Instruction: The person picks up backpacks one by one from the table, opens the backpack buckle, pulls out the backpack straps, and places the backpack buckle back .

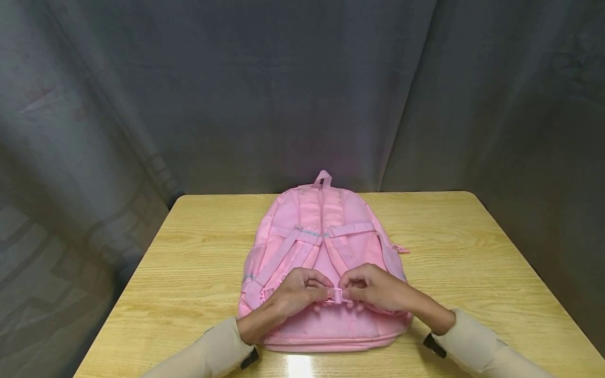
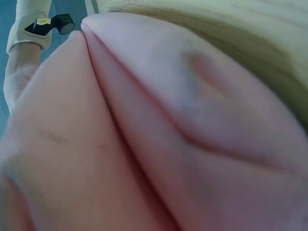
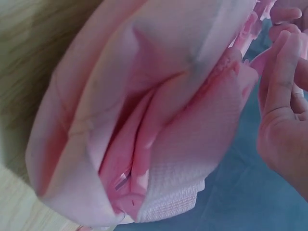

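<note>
A pink backpack (image 1: 326, 252) lies on the table with its shoulder-strap side up and its top loop pointing away. Across its lower middle, a pink plastic buckle (image 1: 337, 295) sits between the two hands. From the left, my left hand (image 1: 295, 291) pinches the buckle's strap end between thumb and fingers. My right hand (image 1: 375, 286) pinches the other side, its fingertips right at the buckle. In the right wrist view the right hand (image 3: 286, 106) shows beside the bag's bulging side pocket (image 3: 192, 139). Blurred pink fabric (image 2: 144, 120) fills most of the left wrist view.
The light wooden table (image 1: 203, 252) extends on both sides of the bag. Behind it hangs a dark grey curtain (image 1: 283, 94). A zipper pull (image 1: 399, 249) sticks out at the bag's right edge, and flat adjuster straps (image 1: 352, 229) cross its upper part.
</note>
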Motion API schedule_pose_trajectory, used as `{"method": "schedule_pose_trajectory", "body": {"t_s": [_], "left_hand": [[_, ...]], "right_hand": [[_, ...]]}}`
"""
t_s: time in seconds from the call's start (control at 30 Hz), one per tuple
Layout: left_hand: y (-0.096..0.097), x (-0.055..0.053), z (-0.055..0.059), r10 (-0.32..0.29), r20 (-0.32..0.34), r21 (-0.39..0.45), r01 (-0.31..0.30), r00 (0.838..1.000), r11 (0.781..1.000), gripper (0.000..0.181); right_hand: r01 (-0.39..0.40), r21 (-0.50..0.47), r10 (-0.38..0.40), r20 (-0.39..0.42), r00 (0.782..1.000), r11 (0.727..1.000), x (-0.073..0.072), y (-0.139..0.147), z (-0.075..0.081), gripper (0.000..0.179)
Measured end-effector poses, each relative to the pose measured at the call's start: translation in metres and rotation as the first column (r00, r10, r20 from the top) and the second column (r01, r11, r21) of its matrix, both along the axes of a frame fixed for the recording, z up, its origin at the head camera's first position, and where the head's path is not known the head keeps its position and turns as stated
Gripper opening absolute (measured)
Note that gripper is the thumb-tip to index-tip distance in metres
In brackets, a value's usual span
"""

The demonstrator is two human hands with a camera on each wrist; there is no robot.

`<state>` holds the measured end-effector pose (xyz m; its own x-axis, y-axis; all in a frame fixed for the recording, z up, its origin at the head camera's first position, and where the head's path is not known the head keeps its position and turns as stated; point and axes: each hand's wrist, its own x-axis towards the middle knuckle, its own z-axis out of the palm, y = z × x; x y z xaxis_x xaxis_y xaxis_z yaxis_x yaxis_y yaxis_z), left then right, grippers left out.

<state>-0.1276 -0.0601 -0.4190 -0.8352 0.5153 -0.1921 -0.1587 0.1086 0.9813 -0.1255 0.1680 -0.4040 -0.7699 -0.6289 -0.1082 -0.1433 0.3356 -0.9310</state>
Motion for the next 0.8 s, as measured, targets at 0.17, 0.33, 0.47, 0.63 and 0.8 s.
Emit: {"method": "schedule_pose_trajectory", "body": {"t_s": [0.17,0.33,0.47,0.63,0.8], "left_hand": [[0.0007,0.0007,-0.0011,-0.006,-0.01,0.008,0.006,1.0,1.0,0.018],[0.0006,0.0009,-0.0019,-0.012,-0.014,0.011,0.013,1.0,1.0,0.018],[0.0001,0.0004,-0.0021,-0.019,-0.008,0.012,0.019,1.0,1.0,0.018],[-0.0007,-0.0003,-0.0015,-0.023,0.0,0.013,0.023,1.0,1.0,0.019],[-0.0009,0.0,-0.0011,-0.029,0.001,0.017,0.029,1.0,0.999,0.02]], "right_hand": [[-0.004,-0.02,0.004,0.023,1.0,1.0,0.0004,-0.0023,-0.0002,0.008],[-0.003,-0.02,0.003,0.029,1.0,1.0,0.0014,-0.0009,0.0021,0.008],[0.014,-0.004,-0.014,0.044,0.999,1.0,0.0025,0.0019,0.0057,0.009],[0.028,-0.019,-0.026,0.122,0.992,0.999,0.0028,0.0048,0.0063,0.009],[0.017,-0.014,-0.015,0.14,0.99,1.0,0.0026,0.0069,0.0046,0.009]]}}
